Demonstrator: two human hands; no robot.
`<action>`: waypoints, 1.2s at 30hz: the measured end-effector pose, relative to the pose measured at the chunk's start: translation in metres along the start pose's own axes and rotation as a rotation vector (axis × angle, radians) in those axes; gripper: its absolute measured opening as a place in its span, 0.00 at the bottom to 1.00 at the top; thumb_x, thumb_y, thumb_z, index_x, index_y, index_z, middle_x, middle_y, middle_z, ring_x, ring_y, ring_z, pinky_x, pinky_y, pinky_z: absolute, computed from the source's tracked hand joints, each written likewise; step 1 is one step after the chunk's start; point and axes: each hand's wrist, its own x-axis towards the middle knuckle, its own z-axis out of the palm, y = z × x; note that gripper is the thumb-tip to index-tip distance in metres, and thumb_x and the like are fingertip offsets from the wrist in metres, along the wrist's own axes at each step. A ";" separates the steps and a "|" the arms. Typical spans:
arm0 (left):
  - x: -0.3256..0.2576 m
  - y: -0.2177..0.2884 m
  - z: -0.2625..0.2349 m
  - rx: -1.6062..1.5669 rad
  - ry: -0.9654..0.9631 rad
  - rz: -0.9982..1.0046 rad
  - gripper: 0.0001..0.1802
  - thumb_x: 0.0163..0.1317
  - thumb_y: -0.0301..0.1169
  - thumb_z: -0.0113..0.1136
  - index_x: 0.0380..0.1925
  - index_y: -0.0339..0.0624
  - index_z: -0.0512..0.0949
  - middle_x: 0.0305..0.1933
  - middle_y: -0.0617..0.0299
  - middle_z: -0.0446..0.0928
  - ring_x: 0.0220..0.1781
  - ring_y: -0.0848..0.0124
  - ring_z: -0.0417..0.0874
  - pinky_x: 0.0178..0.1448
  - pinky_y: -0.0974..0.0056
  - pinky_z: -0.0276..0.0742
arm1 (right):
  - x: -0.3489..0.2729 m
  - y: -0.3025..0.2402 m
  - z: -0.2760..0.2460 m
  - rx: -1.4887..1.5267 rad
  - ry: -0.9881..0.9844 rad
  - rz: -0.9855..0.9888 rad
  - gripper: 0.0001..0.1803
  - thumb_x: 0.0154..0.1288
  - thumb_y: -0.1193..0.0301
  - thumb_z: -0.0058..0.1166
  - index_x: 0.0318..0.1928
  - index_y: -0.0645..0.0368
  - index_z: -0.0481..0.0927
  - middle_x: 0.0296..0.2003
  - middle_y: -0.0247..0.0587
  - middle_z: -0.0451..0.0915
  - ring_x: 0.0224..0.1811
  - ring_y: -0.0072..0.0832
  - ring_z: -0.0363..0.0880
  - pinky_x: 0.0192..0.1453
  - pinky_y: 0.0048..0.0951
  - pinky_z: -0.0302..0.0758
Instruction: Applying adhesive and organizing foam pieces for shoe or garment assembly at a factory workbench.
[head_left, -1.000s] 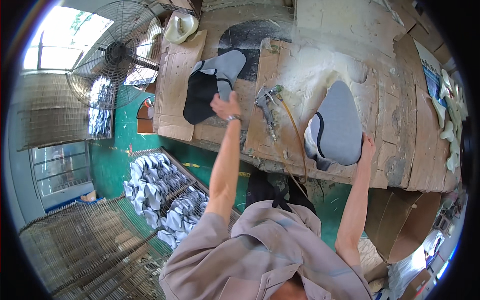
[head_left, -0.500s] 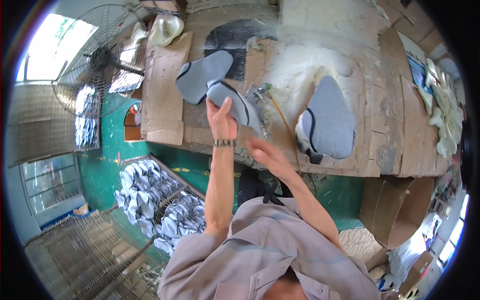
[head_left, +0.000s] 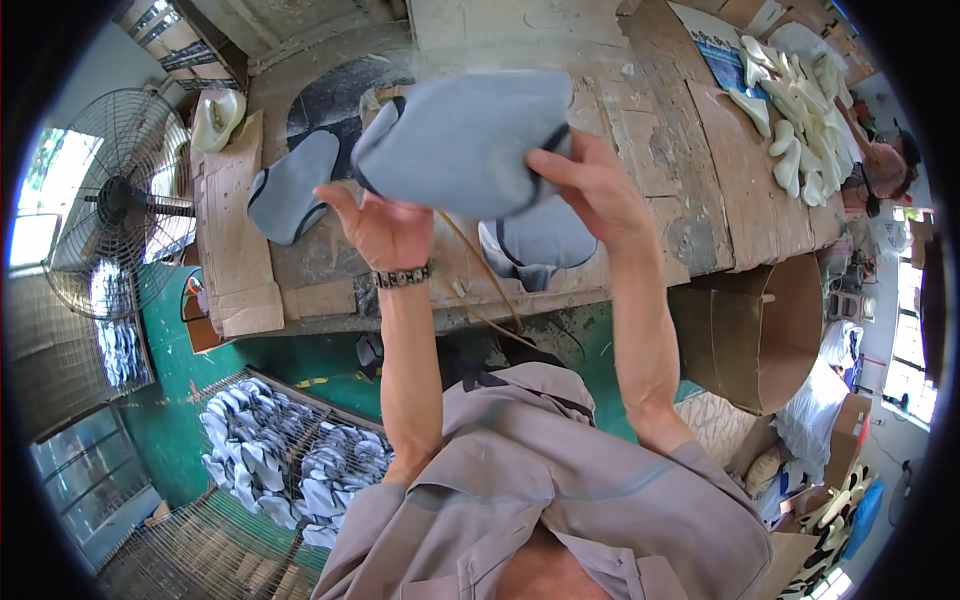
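Observation:
A grey fabric-covered pad (head_left: 460, 140) with black trim is raised above the workbench, slightly blurred. My right hand (head_left: 605, 190) pinches its right end, thumb on top and fingers behind. Below its left end is my left hand (head_left: 390, 235), palm up with the thumb spread clear of the pad; its other fingers run in behind the lower edge and are partly hidden. A second grey pad (head_left: 295, 190) lies on the bench to the left. Another grey pad (head_left: 550, 240) rests under the raised one, partly covered by it.
Cardboard (head_left: 240, 240) covers parts of the worn workbench. Pale moulded pieces (head_left: 800, 120) are heaped at the far right, with one moulded shape (head_left: 217, 120) at the left. A wire-cage fan (head_left: 118, 200) stands left. Racks of grey pieces (head_left: 260, 450) and a cardboard box (head_left: 750, 335) flank me below.
The pad that my left hand held low over the bench is now raised and turned. My right hand has come up and gripped its right end. The view has swung to the right.

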 end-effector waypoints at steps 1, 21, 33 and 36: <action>-0.001 -0.011 -0.001 0.153 0.011 -0.065 0.47 0.66 0.62 0.59 0.73 0.39 0.62 0.73 0.54 0.70 0.75 0.57 0.69 0.77 0.43 0.64 | -0.014 0.002 -0.018 -0.002 0.016 -0.005 0.25 0.63 0.65 0.70 0.55 0.67 0.79 0.49 0.41 0.84 0.55 0.27 0.81 0.58 0.31 0.77; -0.004 -0.079 -0.210 1.720 0.799 -0.080 0.11 0.60 0.33 0.73 0.29 0.38 0.82 0.27 0.62 0.83 0.30 0.73 0.80 0.38 0.63 0.75 | 0.037 0.217 -0.185 -0.486 0.919 0.075 0.15 0.66 0.64 0.66 0.26 0.61 0.81 0.23 0.28 0.75 0.29 0.17 0.68 0.35 0.26 0.68; -0.005 0.170 -0.268 2.377 1.152 0.614 0.36 0.54 0.38 0.74 0.61 0.39 0.72 0.58 0.44 0.73 0.63 0.45 0.72 0.68 0.47 0.68 | -0.002 0.219 -0.211 -0.426 0.979 0.120 0.16 0.71 0.58 0.63 0.31 0.57 0.82 0.24 0.24 0.73 0.30 0.17 0.69 0.38 0.25 0.68; 0.008 0.294 -0.265 2.120 1.684 0.657 0.41 0.53 0.42 0.76 0.65 0.39 0.70 0.64 0.41 0.71 0.66 0.44 0.71 0.72 0.46 0.67 | -0.021 0.205 -0.159 -0.148 1.052 0.124 0.15 0.72 0.56 0.61 0.39 0.56 0.82 0.25 0.27 0.76 0.29 0.19 0.73 0.37 0.25 0.72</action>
